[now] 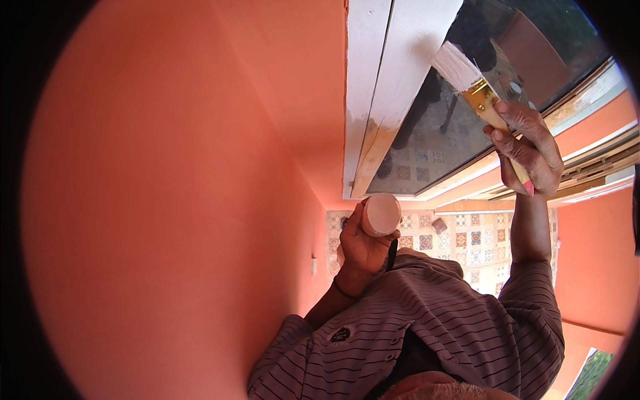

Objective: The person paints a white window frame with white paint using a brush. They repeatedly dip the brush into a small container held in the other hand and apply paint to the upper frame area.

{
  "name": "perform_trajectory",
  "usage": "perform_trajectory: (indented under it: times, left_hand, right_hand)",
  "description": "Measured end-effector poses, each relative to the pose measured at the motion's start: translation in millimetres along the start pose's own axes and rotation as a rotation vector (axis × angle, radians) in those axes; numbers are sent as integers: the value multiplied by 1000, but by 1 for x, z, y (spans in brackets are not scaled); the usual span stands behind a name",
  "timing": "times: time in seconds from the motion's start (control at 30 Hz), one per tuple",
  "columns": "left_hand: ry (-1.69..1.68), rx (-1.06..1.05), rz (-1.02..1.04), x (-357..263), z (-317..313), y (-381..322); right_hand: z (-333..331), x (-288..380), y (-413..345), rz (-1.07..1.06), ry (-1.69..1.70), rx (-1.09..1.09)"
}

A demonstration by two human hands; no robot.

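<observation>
My right hand (530, 147) grips the wooden handle of a flat paintbrush (487, 107). Its bristles are coated in white paint, and their tip is at the edge of a wooden window frame (395, 70), over the glass; whether they touch the wood I cannot tell. White paint covers the upper part of the frame's stile, while bare brown wood shows at its lower end. Low and to the left, my left hand (362, 245) holds a small round cup of whitish paint (382, 215), seen from above.
An orange wall (175, 200) runs along the left. Dark window glass (440, 125) reflects the surroundings. More partly painted frame wood (500, 165) lies beneath my right hand. Far below is a patterned tile floor (475, 240) with a small brown block-like object (439, 226) on it.
</observation>
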State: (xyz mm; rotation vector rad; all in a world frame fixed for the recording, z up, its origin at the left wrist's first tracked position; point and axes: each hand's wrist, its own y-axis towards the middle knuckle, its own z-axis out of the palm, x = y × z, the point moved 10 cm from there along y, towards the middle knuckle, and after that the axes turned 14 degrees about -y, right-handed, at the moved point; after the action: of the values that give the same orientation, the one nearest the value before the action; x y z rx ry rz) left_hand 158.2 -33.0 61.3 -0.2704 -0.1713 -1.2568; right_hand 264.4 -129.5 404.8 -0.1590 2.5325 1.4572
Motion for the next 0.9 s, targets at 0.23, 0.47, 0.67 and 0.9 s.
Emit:
perform_trajectory:
  times: [0.23,0.47,0.67,0.9]
  left_hand:
    - [38,-31,-60,7,-5,-3]
    - [82,-33,-8,1,-10,-1]
    - [102,-20,-34,5,-7,1]
    - [76,-27,-21,3,-6,0]
  right_hand:
    - [46,-3,17,-217,-16,93]
    - [21,-11,3,-42,-126,83]
    - [-17,2,28,-71,-60,-40]
    - [-3,8,57,-124,53,-84]
